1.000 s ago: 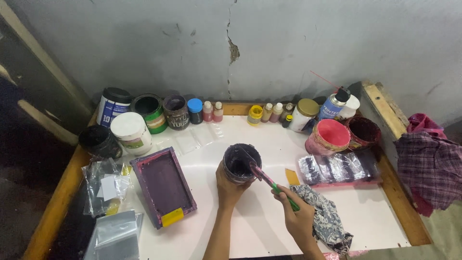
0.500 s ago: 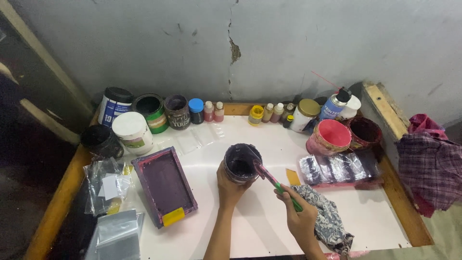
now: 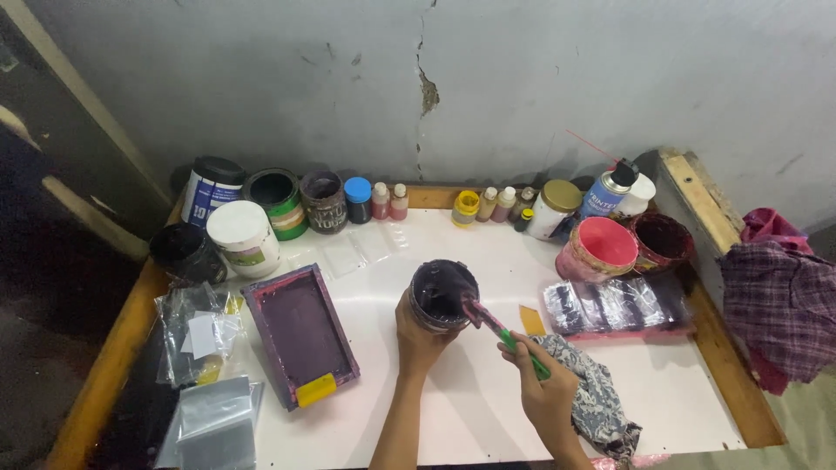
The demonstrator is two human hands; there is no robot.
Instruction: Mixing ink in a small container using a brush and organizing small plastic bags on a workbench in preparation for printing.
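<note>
My left hand (image 3: 420, 335) grips a small round jar (image 3: 442, 292) of dark purple paint, held just above the white tabletop (image 3: 461, 409) near its middle. My right hand (image 3: 547, 390) holds a green-handled stirring stick (image 3: 501, 331) whose paint-coated tip rests on the jar's right rim. A patterned grey rag (image 3: 601, 405) lies on the table under and beside my right hand.
A purple-stained rectangular frame (image 3: 300, 335) lies left of the jar. Paint tubs, small bottles and a spray can (image 3: 607, 191) line the wall. A pink tub (image 3: 596, 250), a dark red tub (image 3: 660, 241), a foil-wrapped tray (image 3: 610, 305) and plastic bags (image 3: 200, 331) lie around.
The stick's tip has lifted slightly toward the jar's right rim; both hands stay in nearly the same place.
</note>
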